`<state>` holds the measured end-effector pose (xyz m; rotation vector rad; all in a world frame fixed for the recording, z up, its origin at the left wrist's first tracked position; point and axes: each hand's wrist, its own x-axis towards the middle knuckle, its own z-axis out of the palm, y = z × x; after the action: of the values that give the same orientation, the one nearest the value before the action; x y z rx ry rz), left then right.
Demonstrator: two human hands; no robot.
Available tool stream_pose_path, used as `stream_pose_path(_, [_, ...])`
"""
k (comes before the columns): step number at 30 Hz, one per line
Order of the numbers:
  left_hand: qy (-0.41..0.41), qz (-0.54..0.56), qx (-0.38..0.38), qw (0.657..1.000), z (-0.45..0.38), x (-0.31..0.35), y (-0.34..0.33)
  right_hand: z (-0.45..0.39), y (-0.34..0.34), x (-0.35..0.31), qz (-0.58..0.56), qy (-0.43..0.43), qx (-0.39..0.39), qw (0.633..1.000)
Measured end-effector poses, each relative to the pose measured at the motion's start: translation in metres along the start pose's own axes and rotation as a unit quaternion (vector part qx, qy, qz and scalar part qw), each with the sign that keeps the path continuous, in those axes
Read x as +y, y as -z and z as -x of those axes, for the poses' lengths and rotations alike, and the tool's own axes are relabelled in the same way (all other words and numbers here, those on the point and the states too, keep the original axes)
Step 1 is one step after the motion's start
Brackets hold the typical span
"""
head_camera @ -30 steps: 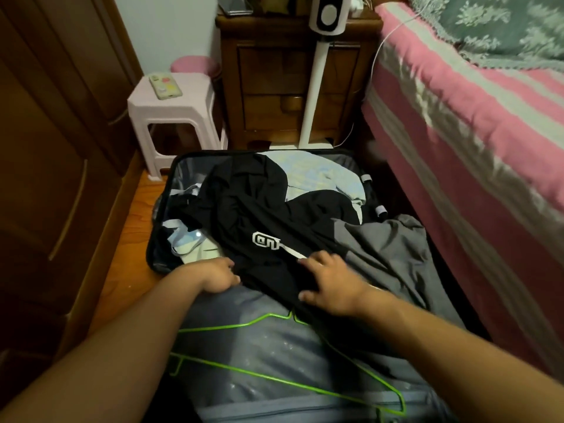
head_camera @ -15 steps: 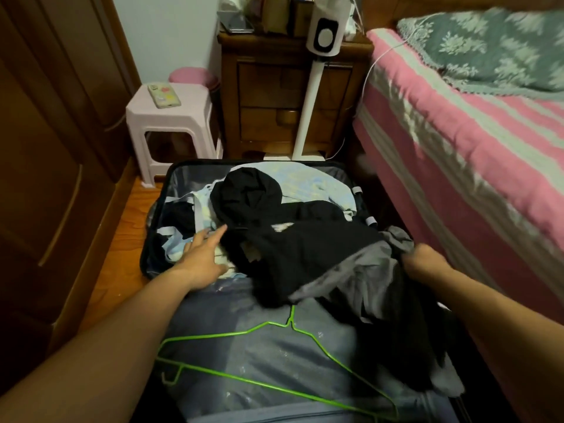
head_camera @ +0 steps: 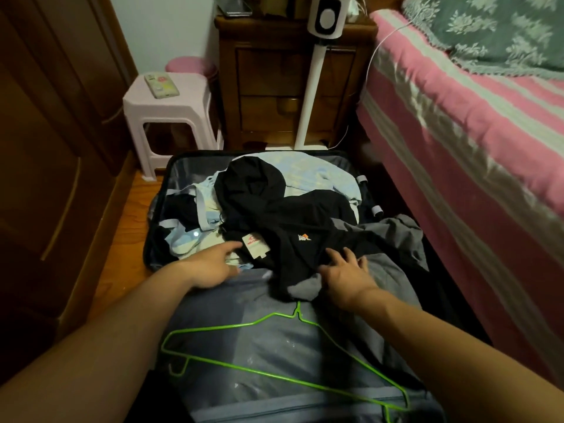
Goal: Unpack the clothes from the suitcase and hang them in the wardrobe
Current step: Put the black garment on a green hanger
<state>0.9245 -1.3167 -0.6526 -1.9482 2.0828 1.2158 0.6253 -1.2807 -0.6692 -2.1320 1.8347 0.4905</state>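
Observation:
An open suitcase [head_camera: 158, 206] lies on the floor, its far half piled with clothes. A black garment [head_camera: 293, 221] with a small logo and a white neck label lies on top, over pale blue clothes [head_camera: 314, 175] and a grey garment [head_camera: 393, 239] at the right. My left hand [head_camera: 213, 264] reaches with straight fingers to the black garment's label edge. Spread flat, my right hand [head_camera: 345, 276] rests on the black garment's near edge. A green wire hanger [head_camera: 274, 319] lies on the suitcase's grey near half, below both hands.
The brown wooden wardrobe [head_camera: 52, 166] stands shut at the left. A pink plastic stool [head_camera: 171, 108] with a remote, a wooden nightstand [head_camera: 274, 87] and a white fan stand [head_camera: 311, 96] are behind the suitcase. The pink striped bed [head_camera: 473, 141] runs along the right.
The black garment has been turned over, now showing a small logo and neck label. My right hand came back from the grey garment at the right onto the black one. My left hand shifted right.

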Motion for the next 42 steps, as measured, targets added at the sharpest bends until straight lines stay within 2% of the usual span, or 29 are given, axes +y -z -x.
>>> stream_pose_path(2, [-0.026,0.004,0.047,0.999,0.0,-0.001,0.0,-0.003,0.009,0.001,-0.098,-0.025,0.067,0.993])
stream_pose_path(3, [-0.044,-0.006,0.078,0.996,0.0,-0.001,0.001,-0.001,0.019,0.002,-0.174,-0.026,0.075,0.981])
stream_pose_path(6, [-0.082,-0.038,0.144,0.985,-0.006,0.007,0.001,0.027,0.062,0.015,-0.343,0.019,-0.011,0.939])
stream_pose_path(8, [-0.079,-0.067,0.148,0.984,-0.01,0.017,0.0,0.058,0.092,0.024,-0.461,0.03,-0.083,0.883])
stream_pose_path(10, [-0.084,-0.103,0.154,0.979,-0.015,0.024,0.0,0.087,0.118,0.038,-0.579,0.026,-0.117,0.806])
stream_pose_path(12, [-0.088,-0.114,0.122,0.982,-0.016,0.029,0.001,0.096,0.131,0.064,-0.658,-0.046,-0.078,0.748])
stream_pose_path(14, [-0.094,-0.079,0.073,0.99,-0.015,0.033,-0.003,0.085,0.124,0.103,-0.666,-0.174,0.014,0.726])
stream_pose_path(15, [-0.098,-0.05,0.061,0.992,-0.015,0.034,-0.005,0.077,0.115,0.123,-0.62,-0.236,0.052,0.747])
stream_pose_path(17, [-0.1,-0.041,0.029,0.994,-0.012,0.035,-0.008,0.067,0.088,0.152,-0.401,-0.347,0.052,0.846])
stream_pose_path(18, [-0.092,-0.053,0.012,0.994,-0.012,0.036,-0.009,0.062,0.075,0.161,-0.284,-0.367,0.038,0.885])
stream_pose_path(19, [-0.083,-0.071,-0.004,0.994,-0.012,0.038,-0.01,0.062,0.07,0.16,-0.226,-0.359,0.031,0.905])
stream_pose_path(21, [-0.071,-0.075,-0.019,0.994,-0.012,0.043,-0.013,0.059,0.071,0.145,-0.227,-0.292,0.049,0.928])
stream_pose_path(24, [-0.064,-0.078,-0.036,0.994,-0.013,0.054,-0.019,0.052,0.067,0.117,-0.254,-0.224,0.035,0.94])
stream_pose_path(29, [-0.038,-0.094,-0.048,0.994,-0.022,0.064,-0.039,0.055,0.033,0.101,-0.127,-0.256,-0.08,0.955])
stream_pose_path(33, [-0.066,-0.101,-0.07,0.99,-0.026,0.068,-0.055,0.056,0.046,0.11,-0.146,-0.214,-0.058,0.964])
stream_pose_path(34, [-0.068,-0.099,-0.072,0.99,-0.027,0.07,-0.056,0.061,0.053,0.109,-0.146,-0.225,-0.091,0.959])
stream_pose_path(36, [-0.065,-0.084,-0.066,0.992,-0.029,0.072,-0.056,0.075,0.065,0.107,-0.008,-0.23,-0.235,0.944])
stream_pose_path(38, [-0.07,-0.057,-0.052,0.995,-0.032,0.073,-0.055,0.086,0.067,0.11,0.085,-0.212,-0.286,0.93])
stream_pose_path(39, [-0.08,-0.038,-0.034,0.996,-0.032,0.076,-0.053,0.087,0.068,0.112,0.107,-0.196,-0.282,0.933])
stream_pose_path(40, [-0.093,-0.007,-0.008,0.996,-0.031,0.08,-0.049,0.09,0.072,0.107,0.101,-0.183,-0.229,0.951])
stream_pose_path(42, [-0.14,0.085,0.048,0.985,-0.026,0.096,-0.037,0.082,0.077,0.094,0.085,-0.146,-0.038,0.985])
